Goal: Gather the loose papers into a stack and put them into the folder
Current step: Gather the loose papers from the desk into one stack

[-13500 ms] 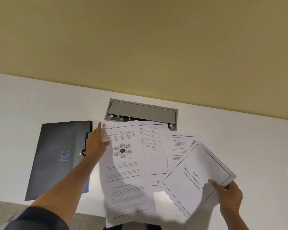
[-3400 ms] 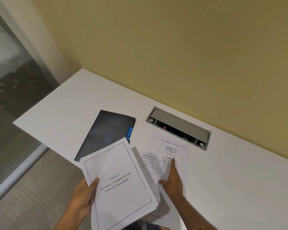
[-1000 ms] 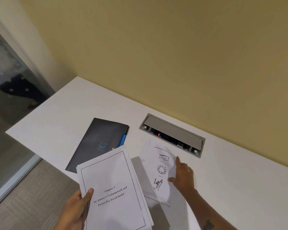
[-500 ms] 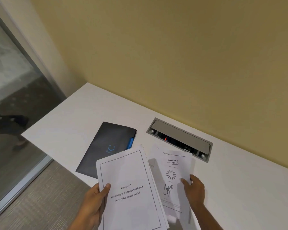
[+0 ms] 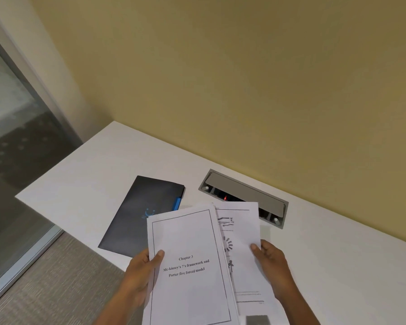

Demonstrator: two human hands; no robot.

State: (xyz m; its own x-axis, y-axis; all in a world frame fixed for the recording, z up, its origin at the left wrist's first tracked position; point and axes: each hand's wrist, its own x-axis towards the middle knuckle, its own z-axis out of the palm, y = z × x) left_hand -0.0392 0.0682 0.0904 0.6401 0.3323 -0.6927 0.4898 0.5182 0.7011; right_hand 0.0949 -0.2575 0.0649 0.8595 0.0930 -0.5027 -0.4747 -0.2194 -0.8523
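Observation:
My left hand (image 5: 141, 275) grips a stack of papers (image 5: 188, 242) by its left edge, thumb on the top sheet that reads "Chapter 3". My right hand (image 5: 271, 261) holds a single sheet with diagrams (image 5: 243, 233) by its right edge; this sheet sits lifted off the table and tucked partly under the stack's right side. The dark folder (image 5: 141, 216) with a blue tab lies shut on the white table (image 5: 85, 181), up and left of the stack, its lower right corner hidden behind the papers.
A grey cable box (image 5: 244, 198) with a red light is set into the table near the yellow wall, just beyond the papers. The table's left edge drops off to the floor (image 5: 45, 285) beside a glass panel (image 5: 12, 148).
My right hand has picked the diagram sheet up off the table and brought it against the stack in my left hand. The stack has shifted slightly right and up.

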